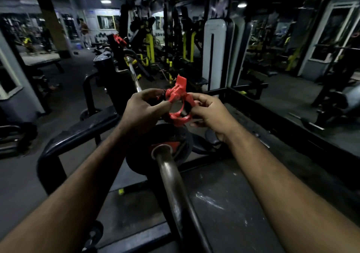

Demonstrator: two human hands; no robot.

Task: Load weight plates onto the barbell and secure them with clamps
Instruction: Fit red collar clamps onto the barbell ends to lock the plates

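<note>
A red barbell clamp [178, 104] with its lever flipped up is held in the air between both hands. My left hand [143, 109] grips its left side and my right hand [209, 113] pinches its right side. Below them the near barbell sleeve [171, 176] points toward me, with a black weight plate [136, 165] with a red hub on it. The bar [134, 75] runs away to the far end, where another red clamp [119, 40] sits beside a dark plate.
A black rack frame [81, 131] curves across the left. Black platform rails [272, 120] run on the right. Yellow and black machines [149, 48] and a white padded column [214, 50] stand behind. A person [84, 30] stands far back.
</note>
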